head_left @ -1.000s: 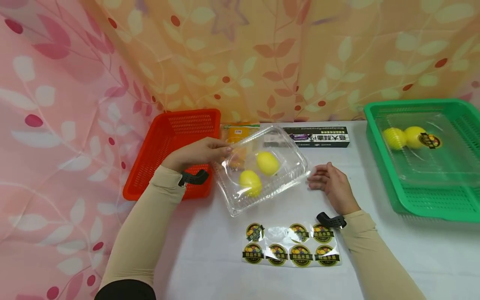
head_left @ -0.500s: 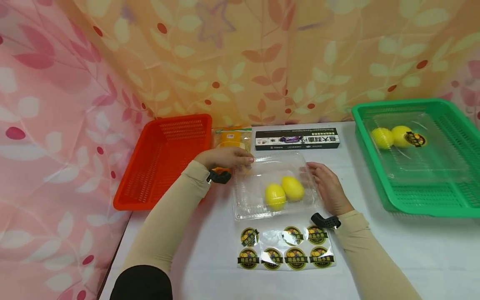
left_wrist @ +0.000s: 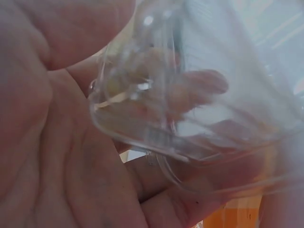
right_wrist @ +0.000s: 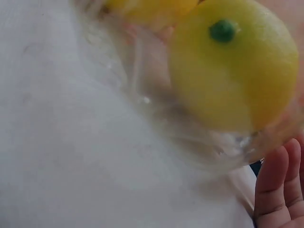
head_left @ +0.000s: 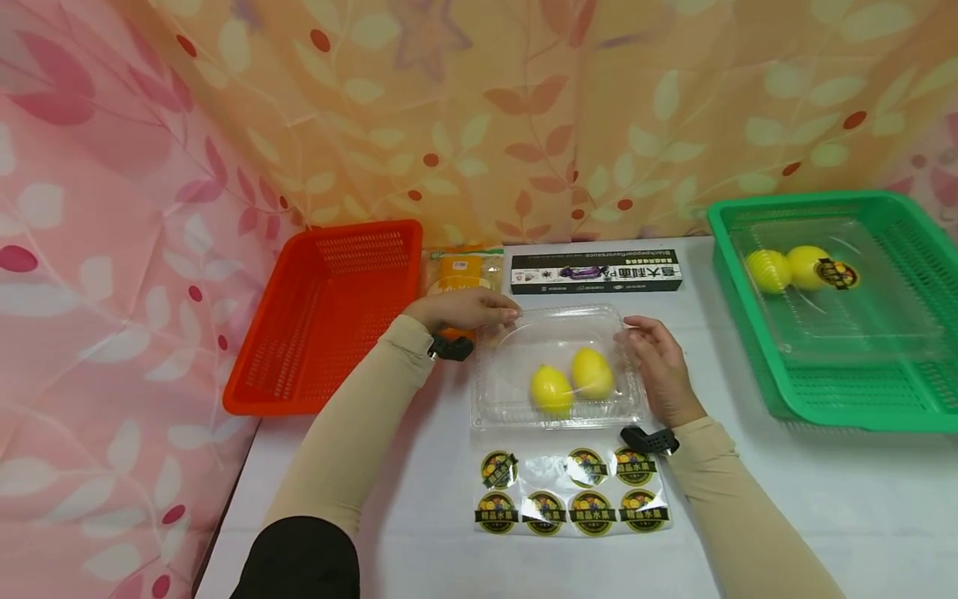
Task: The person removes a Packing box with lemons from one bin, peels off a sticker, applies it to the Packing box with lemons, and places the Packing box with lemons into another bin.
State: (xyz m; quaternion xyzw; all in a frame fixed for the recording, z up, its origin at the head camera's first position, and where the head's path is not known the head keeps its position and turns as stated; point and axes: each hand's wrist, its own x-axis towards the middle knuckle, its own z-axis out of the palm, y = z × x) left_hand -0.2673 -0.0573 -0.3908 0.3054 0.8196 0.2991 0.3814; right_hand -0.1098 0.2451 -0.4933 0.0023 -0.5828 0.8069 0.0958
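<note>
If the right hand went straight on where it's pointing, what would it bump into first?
The clear plastic box with two lemons in it, I think: the right hand looks right up against its side. The plastic is see-through, so it's hard to tell whether they touch.

Glare flecks the clear container [head_left: 554, 345]; wrist views look blurred.

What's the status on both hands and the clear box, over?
Left hand gripping far left corner, right hand holding right side. Clear box: two yellow fruits inside. Sticker sheet on near side.
</note>
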